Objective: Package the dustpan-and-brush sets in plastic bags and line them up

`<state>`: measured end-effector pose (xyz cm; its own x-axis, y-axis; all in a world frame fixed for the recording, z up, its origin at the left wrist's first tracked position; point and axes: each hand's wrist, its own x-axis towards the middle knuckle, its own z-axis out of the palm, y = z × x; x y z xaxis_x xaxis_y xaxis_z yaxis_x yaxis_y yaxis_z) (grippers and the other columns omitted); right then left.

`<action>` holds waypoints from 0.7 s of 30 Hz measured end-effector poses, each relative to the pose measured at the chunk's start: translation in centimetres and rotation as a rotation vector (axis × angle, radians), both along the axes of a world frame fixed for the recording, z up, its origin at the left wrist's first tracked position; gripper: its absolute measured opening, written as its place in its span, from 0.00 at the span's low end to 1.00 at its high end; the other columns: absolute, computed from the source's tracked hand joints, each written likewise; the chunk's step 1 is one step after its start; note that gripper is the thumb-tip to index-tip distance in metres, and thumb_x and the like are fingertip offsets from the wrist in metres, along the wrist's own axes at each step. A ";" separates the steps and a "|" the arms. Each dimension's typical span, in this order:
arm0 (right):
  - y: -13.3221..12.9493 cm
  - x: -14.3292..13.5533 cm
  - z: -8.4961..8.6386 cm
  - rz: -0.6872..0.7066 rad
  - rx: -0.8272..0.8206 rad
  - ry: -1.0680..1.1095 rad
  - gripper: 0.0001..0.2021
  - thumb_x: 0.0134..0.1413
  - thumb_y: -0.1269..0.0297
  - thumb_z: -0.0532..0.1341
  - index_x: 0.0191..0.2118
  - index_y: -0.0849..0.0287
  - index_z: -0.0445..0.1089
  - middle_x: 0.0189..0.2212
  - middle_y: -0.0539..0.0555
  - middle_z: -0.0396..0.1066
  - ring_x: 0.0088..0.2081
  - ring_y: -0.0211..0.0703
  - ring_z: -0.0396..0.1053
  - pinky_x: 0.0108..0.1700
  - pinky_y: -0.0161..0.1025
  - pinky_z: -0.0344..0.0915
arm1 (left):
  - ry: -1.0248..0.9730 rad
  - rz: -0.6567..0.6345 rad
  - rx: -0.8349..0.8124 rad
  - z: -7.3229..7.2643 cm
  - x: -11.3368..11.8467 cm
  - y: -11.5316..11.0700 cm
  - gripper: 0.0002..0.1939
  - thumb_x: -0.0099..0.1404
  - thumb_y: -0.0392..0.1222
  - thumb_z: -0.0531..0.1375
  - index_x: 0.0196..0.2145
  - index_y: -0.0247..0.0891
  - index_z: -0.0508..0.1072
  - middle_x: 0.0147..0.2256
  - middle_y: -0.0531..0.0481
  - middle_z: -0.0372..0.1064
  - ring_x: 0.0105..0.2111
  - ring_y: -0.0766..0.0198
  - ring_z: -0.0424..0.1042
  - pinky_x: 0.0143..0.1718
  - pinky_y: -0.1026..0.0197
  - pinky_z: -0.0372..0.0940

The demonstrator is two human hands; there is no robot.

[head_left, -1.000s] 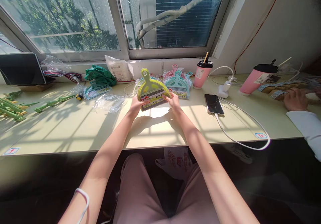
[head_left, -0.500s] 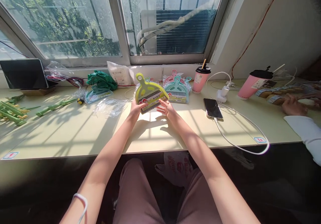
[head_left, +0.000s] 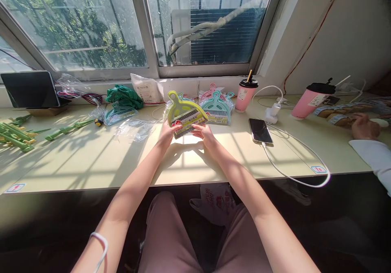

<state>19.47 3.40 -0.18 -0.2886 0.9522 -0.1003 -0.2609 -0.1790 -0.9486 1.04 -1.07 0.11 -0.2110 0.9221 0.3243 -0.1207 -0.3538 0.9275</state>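
Observation:
A yellow-green mini dustpan and brush set (head_left: 187,111) with a printed label is held above the table, its handle tilted up to the left. My left hand (head_left: 168,133) grips its lower left corner, thumb on the front. On the lower right edge, my right hand (head_left: 204,133) is closed with the thumb over the label and fingers behind. Just behind it to the right, a teal dustpan set (head_left: 217,109) stands in clear wrapping, with a pink one (head_left: 211,89) partly hidden behind. Another teal dustpan set (head_left: 119,115) lies to the left beside a crumpled clear bag (head_left: 134,130).
A phone (head_left: 260,131) on a white charging cable lies right, near a pink cup (head_left: 246,95) and a second pink cup (head_left: 313,101). Green plastic pieces (head_left: 15,136) and a tablet (head_left: 29,89) are left. A co-worker's hand (head_left: 365,127) is at far right.
The dustpan set has shifted slightly right and down with both hands. My right hand's fingers have closed in on its lower right edge.

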 end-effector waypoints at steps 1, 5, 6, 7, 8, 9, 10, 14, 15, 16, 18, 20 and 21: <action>0.0 0.0 0.0 -0.002 0.008 0.006 0.06 0.58 0.65 0.72 0.40 0.48 0.77 0.48 0.51 0.85 0.42 0.52 0.82 0.55 0.52 0.77 | 0.001 0.001 -0.002 0.0 0.0 0.0 0.45 0.54 0.46 0.79 0.68 0.44 0.74 0.54 0.40 0.84 0.60 0.38 0.81 0.65 0.33 0.75; 0.0 0.1 -0.3 -0.003 0.021 -0.002 0.06 0.58 0.63 0.73 0.38 0.48 0.77 0.46 0.51 0.85 0.43 0.53 0.82 0.54 0.53 0.78 | -0.004 0.012 -0.001 0.0 0.0 0.1 0.45 0.54 0.46 0.79 0.68 0.45 0.74 0.53 0.41 0.84 0.61 0.37 0.80 0.65 0.32 0.75; 0.1 0.1 -0.3 -0.003 0.022 -0.014 0.06 0.58 0.62 0.73 0.38 0.47 0.77 0.46 0.51 0.85 0.44 0.54 0.83 0.54 0.53 0.79 | -0.006 0.012 0.003 0.0 0.0 0.1 0.44 0.54 0.46 0.78 0.68 0.46 0.74 0.53 0.41 0.84 0.61 0.38 0.80 0.65 0.31 0.75; 0.1 0.1 -0.4 -0.001 0.027 -0.024 0.06 0.58 0.61 0.73 0.38 0.47 0.77 0.47 0.51 0.85 0.45 0.55 0.83 0.54 0.54 0.79 | -0.006 0.010 0.004 0.0 0.0 0.1 0.44 0.54 0.46 0.78 0.68 0.46 0.74 0.53 0.41 0.84 0.61 0.38 0.80 0.65 0.31 0.74; 0.1 0.1 -0.4 0.002 0.035 -0.033 0.06 0.58 0.60 0.73 0.39 0.47 0.77 0.47 0.52 0.85 0.46 0.55 0.83 0.55 0.54 0.79 | -0.004 0.008 0.002 0.0 0.0 0.2 0.44 0.54 0.46 0.78 0.67 0.45 0.75 0.53 0.41 0.84 0.61 0.38 0.81 0.65 0.31 0.74; 0.1 0.2 -0.5 0.004 0.043 -0.037 0.06 0.58 0.59 0.73 0.40 0.47 0.77 0.48 0.52 0.85 0.47 0.56 0.83 0.55 0.54 0.79 | -0.002 0.009 -0.003 0.0 0.0 0.2 0.43 0.54 0.46 0.78 0.67 0.45 0.75 0.53 0.41 0.84 0.60 0.39 0.81 0.65 0.32 0.74; 0.1 0.2 -0.5 0.006 0.051 -0.039 0.07 0.58 0.58 0.73 0.40 0.46 0.77 0.49 0.52 0.85 0.48 0.56 0.83 0.56 0.54 0.80 | -0.001 0.013 -0.007 0.0 0.0 0.2 0.43 0.54 0.47 0.78 0.66 0.44 0.76 0.52 0.41 0.84 0.60 0.39 0.81 0.65 0.32 0.75; 0.0 0.2 -0.5 0.010 0.067 -0.039 0.07 0.58 0.57 0.72 0.42 0.46 0.78 0.50 0.52 0.85 0.49 0.56 0.84 0.58 0.56 0.80 | -0.015 0.067 -0.014 0.0 -0.1 0.5 0.41 0.49 0.46 0.79 0.61 0.41 0.78 0.52 0.39 0.84 0.56 0.40 0.82 0.65 0.34 0.74; 0.0 0.1 -0.5 0.014 0.074 -0.043 0.07 0.59 0.57 0.72 0.43 0.46 0.79 0.50 0.52 0.85 0.49 0.57 0.84 0.59 0.56 0.80 | -0.021 0.085 -0.016 0.0 -0.1 0.6 0.40 0.48 0.46 0.79 0.59 0.40 0.78 0.51 0.39 0.84 0.56 0.40 0.82 0.65 0.35 0.74; 0.1 0.1 -0.4 0.021 0.084 -0.049 0.08 0.59 0.55 0.72 0.44 0.46 0.79 0.50 0.52 0.85 0.50 0.57 0.84 0.59 0.57 0.80 | -0.028 0.104 -0.021 -0.1 -0.2 0.8 0.39 0.47 0.45 0.79 0.57 0.38 0.78 0.51 0.38 0.84 0.55 0.40 0.82 0.64 0.35 0.74; 0.2 -0.1 -0.4 0.036 0.114 -0.057 0.12 0.59 0.52 0.73 0.46 0.46 0.80 0.51 0.53 0.86 0.51 0.58 0.84 0.59 0.57 0.80 | -0.037 0.136 -0.029 -0.2 -0.4 1.2 0.37 0.45 0.45 0.79 0.53 0.37 0.78 0.49 0.38 0.83 0.54 0.39 0.82 0.63 0.36 0.74; 0.4 -0.2 -0.4 0.044 0.135 -0.061 0.15 0.58 0.51 0.74 0.48 0.48 0.80 0.51 0.55 0.86 0.51 0.58 0.84 0.59 0.56 0.80 | -0.036 0.151 -0.030 -0.3 -0.5 1.4 0.37 0.44 0.45 0.78 0.52 0.37 0.78 0.48 0.38 0.83 0.54 0.39 0.82 0.63 0.36 0.75; 0.6 -0.3 -0.5 0.039 0.131 -0.066 0.15 0.57 0.52 0.74 0.47 0.50 0.79 0.51 0.56 0.86 0.50 0.57 0.85 0.59 0.56 0.79 | -0.032 0.150 -0.029 -0.3 -0.5 1.5 0.37 0.43 0.45 0.78 0.52 0.37 0.77 0.47 0.38 0.83 0.54 0.38 0.82 0.63 0.36 0.75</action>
